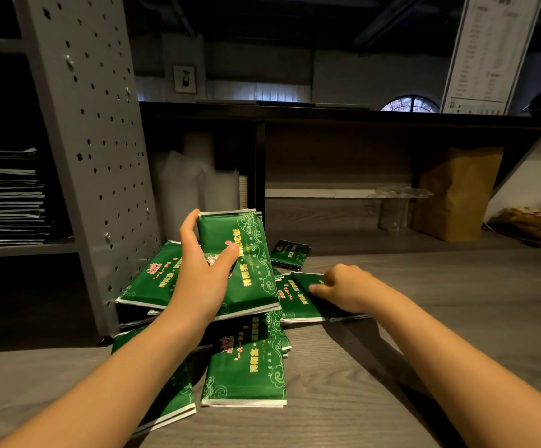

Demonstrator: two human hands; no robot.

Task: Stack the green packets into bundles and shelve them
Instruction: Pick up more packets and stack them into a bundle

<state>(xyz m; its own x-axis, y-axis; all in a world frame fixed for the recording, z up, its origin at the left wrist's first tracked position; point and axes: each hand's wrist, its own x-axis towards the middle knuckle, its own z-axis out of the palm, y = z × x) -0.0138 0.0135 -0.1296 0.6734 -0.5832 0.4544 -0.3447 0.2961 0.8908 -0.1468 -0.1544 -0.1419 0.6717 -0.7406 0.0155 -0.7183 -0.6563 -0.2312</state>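
Held tilted, nearly upright, in the left hand (198,276): green packet (249,270), gold scrollwork, white-edged. Pinched under the right hand (343,289): flat packets (295,302). Heaped below both wrists: loose packets (246,367), overlapping on the counter (440,318).

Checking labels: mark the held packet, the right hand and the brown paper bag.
held packet (252,277), head view, green front face below the thumb.
right hand (345,287), head view, back of the hand.
brown paper bag (456,195), head view, front panel.

The left hand (198,276) covers part of the held packet (256,286); the right hand (343,289) hides its own fingertips; the poster (489,53) print is unreadable.
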